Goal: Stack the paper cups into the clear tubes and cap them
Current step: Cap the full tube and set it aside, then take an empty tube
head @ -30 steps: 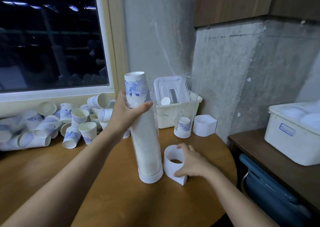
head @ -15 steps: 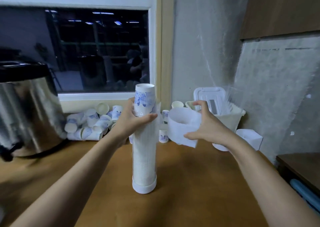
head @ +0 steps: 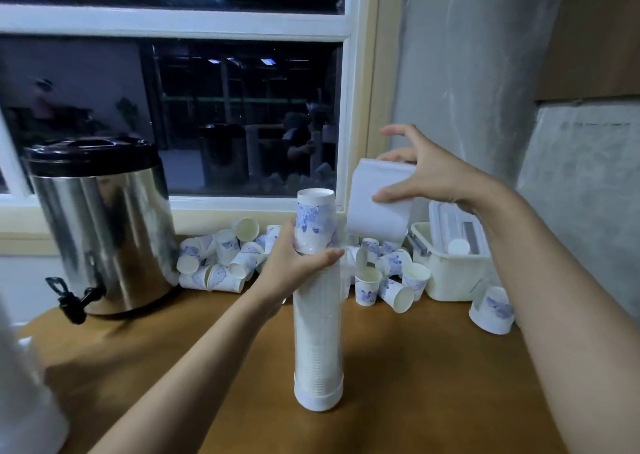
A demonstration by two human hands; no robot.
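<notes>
Carefully: your left hand (head: 298, 270) grips tube (head: 317, 332), fingers (head: 325, 256) curled round it; right hand (head: 429, 179) pinches cap (head: 377, 207) beside top cup (head: 313, 221). Crooked lowering snags rim, topples tube onto bench (head: 433, 367).

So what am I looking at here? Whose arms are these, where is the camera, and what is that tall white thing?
There is no machine here. A person works with bare hands, and the single picture comes from a camera worn on their head, looking forward and down over the arms.

The left hand grips a tall clear tube packed with stacked paper cups. The tube stands upright on a wooden table, and its foot sits in a white base cap.

The right hand holds a second white cap in the air, up and to the right of the tube's top. It is not yet on.

Along the back lie loose cups. A steel urn stands on the left and a pale bin on the right.
</notes>
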